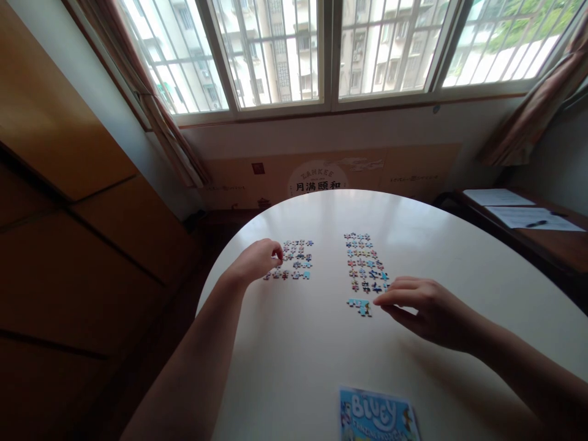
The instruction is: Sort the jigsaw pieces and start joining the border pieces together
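My left hand (260, 257) reaches over the left edge of the left group of loose jigsaw pieces (301, 257). Its fingers are curled in a pinch, and whatever lies between the tips is too small to make out. To the right, my right hand (420, 303) hovers low with fingers stretched out and thumb slightly apart. Its fingertips are just beside a small joined cluster of light-blue jigsaw pieces (361, 305); no piece shows in them. Behind that cluster, more loose pieces (362, 260) lie in rows, the lower right corner close to my right fingers.
A blue Bluey picture sheet or box (377, 416) lies at the near edge of the view on the white round table (303, 343). Papers and a pen (535, 223) rest on a brown desk at right. Wooden cabinets (59, 245) stand at left, with barred windows beyond.
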### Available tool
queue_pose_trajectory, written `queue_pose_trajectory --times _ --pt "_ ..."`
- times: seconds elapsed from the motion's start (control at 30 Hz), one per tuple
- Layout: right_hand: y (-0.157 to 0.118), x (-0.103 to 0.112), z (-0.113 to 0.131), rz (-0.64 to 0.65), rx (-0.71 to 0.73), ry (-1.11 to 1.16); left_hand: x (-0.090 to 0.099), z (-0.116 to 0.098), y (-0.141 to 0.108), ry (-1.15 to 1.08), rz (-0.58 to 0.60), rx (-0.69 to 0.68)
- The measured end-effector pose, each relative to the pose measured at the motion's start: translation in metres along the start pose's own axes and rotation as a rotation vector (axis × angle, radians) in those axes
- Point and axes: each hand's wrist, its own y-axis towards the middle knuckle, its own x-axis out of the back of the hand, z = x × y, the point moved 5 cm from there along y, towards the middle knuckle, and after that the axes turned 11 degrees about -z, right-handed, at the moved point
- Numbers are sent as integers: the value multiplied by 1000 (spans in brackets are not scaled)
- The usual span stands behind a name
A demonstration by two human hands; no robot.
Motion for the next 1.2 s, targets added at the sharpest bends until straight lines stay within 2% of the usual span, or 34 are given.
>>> queue_pose_trajectory --times 0.13,0.2,0.27,0.37,0.47,0.6,0.67,0.73,0.83,1.03,1.2 --pt "0 0 -1 1 -7 -23 16 -2 -2 -31 -178 -37" --pt "1 0 -1 -2 -6 -35 23 -11 -4 -55 -247 -78" --pt "3 0 -1 -6 6 -35 25 -27 -8 -129 -262 -135" --pt "5 -3 1 7 36 -44 17 -58 -14 -349 -176 -220" --pt "6 -9 1 33 56 -78 -3 -90 -22 -551 27 -287" --pt "4 -15 0 56 45 -113 -36 -112 -31 -664 308 -192" --pt "3 -17 -1 68 35 -124 -48 -114 -34 -683 390 -114" --pt "3 -18 -1 86 31 -127 -55 -114 -34 -665 410 -75" --pt "4 -19 0 101 43 -127 -58 -112 -32 -595 366 -75" --pt "6 -22 3 114 68 -121 -54 -118 -30 -517 289 -102" --pt "7 -23 4 149 49 -91 -53 -123 -32 -479 295 -92"
